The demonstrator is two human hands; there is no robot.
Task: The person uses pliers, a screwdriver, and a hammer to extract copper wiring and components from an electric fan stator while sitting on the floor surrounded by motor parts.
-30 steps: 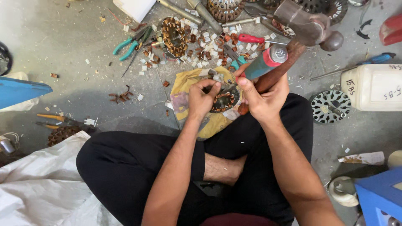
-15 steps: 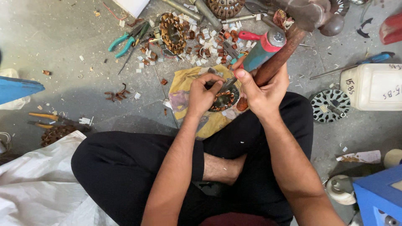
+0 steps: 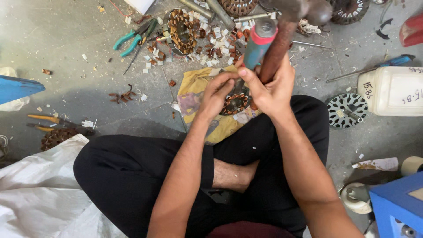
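I sit cross-legged on the floor with a yellow cloth (image 3: 194,99) in front of my legs. On it lies a small motor stator (image 3: 235,105) with copper windings. My left hand (image 3: 217,93) rests on the stator's left side, fingertips pinching at its top edge. My right hand (image 3: 269,88) is closed around the wooden handle of a hammer (image 3: 278,46), whose steel head reaches the top edge. A screwdriver with a teal and pink handle (image 3: 259,42) is pressed against the same hand, its shaft pointing down to the stator.
Green pliers (image 3: 132,37), a larger wound stator (image 3: 180,28) and scraps of copper and paper lie beyond the cloth. A white plastic jug (image 3: 392,90) and a lamination disc (image 3: 349,110) are at right, a blue box (image 3: 396,202) at lower right, a white sack (image 3: 39,189) at lower left.
The hammer and screwdriver have swung from leaning right to nearly upright, with my right hand risen slightly. My left hand stays on the stator.
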